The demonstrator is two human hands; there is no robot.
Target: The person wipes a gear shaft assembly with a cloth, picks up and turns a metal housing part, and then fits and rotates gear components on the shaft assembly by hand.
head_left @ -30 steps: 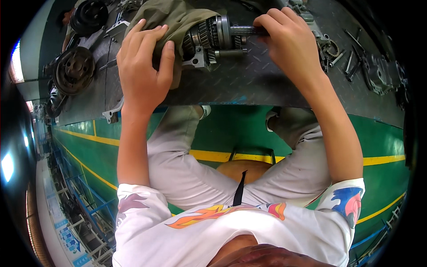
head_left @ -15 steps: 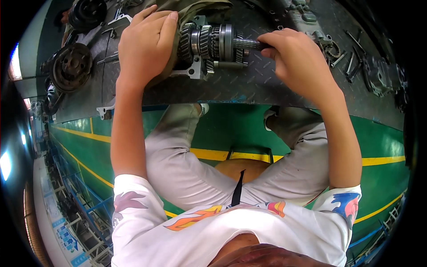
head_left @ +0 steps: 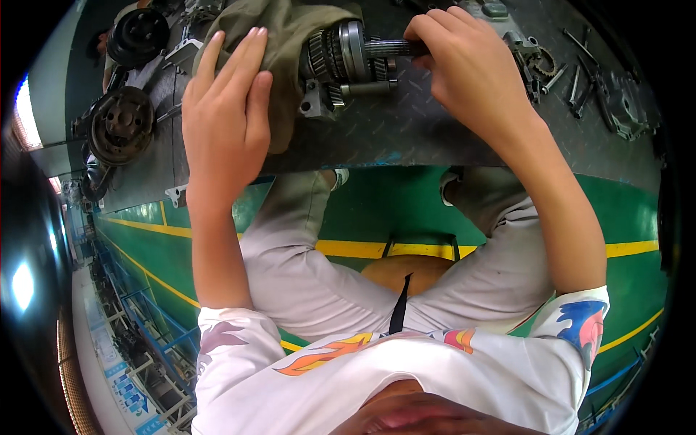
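Note:
My left hand (head_left: 226, 127) rests with fingers stretched out on an olive-green cloth (head_left: 279, 69), which drapes over the left part of a gear assembly. Metal gears and rings (head_left: 339, 52) emerge from the cloth's right side. From them a splined shaft (head_left: 388, 48) runs to the right, and my right hand (head_left: 467, 65) has its fingers closed around the end of it. Below the gears are a thinner plain rod (head_left: 368, 88) and a grey metal bracket (head_left: 316, 101), partly under the cloth. What lies beneath the cloth is hidden.
The dark tread-plate bench (head_left: 406, 138) ends just in front of me. At left sit a rusty drum-like part (head_left: 122, 125) and a black round part (head_left: 138, 35). A toothed ring (head_left: 542, 63), several wrench-like tools (head_left: 576, 87) and a grey casting (head_left: 627, 112) lie at right.
The cloth now covers more of the gears' left side. My left hand's fingers have straightened and spread, and it sits lower on the cloth. My right hand stays on the shaft.

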